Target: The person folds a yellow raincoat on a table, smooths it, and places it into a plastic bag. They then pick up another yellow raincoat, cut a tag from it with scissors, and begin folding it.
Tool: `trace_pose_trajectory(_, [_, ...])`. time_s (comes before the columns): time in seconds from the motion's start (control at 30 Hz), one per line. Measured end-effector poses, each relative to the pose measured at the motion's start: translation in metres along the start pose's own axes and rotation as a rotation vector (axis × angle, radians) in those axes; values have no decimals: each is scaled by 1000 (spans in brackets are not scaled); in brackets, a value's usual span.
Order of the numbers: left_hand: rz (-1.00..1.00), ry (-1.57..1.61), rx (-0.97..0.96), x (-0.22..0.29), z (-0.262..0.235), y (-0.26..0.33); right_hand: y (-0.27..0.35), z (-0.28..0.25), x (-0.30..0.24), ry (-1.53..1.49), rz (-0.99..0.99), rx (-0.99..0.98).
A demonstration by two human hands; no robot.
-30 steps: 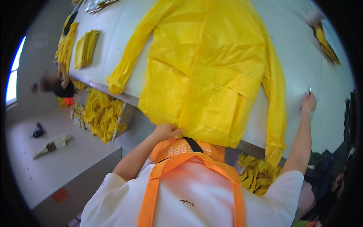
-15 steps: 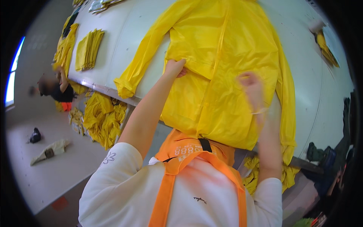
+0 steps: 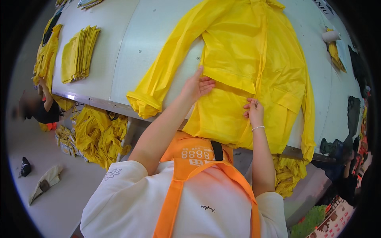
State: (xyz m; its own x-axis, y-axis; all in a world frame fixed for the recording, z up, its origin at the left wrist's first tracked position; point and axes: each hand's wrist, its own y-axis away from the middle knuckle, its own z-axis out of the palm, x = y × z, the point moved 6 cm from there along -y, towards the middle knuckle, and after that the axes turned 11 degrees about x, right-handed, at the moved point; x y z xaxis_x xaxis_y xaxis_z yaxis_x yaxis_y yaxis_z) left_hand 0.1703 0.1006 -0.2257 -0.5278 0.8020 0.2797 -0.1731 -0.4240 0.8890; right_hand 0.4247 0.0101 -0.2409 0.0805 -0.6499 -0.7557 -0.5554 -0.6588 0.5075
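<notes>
A thin yellow jacket [image 3: 238, 47] lies spread on the table, its collar at the far end and its hem over the near edge. My left hand [image 3: 200, 86] is at the jacket's left side, palm partly up with its fingers extended, beside the left pocket flap [image 3: 228, 79]. The thumb touches the cloth edge there. Over the lower front, close to the front placket [image 3: 262, 59], my right hand [image 3: 254, 112] has thumb and fingertips pinched together. Whatever is in that pinch is too small to make out. Both sleeves hang down alongside the body.
Folded yellow garments [image 3: 80, 53] form a stack on the left of the pale table [image 3: 131, 59]. Loose yellow cloth heaps [image 3: 95, 135] sit below its edge. A person [image 3: 43, 107] works at far left. A white roll [image 3: 330, 36] and dark cloth [image 3: 333, 146] are at the right.
My right hand has moved left and down, toward the placket, and is now pinched. The fingers of my left hand have uncurled. The whole view has shifted, with the jacket farther right.
</notes>
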Motion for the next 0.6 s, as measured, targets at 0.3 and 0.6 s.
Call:
trace_pose_trajectory(0.3, [388, -342, -34, 17, -13, -16, 21, 71, -137, 44, -639, 18])
trace_pose_trajectory(0.6, [455, -527, -68, 15, -19, -29, 15, 171, -151, 448, -793, -195])
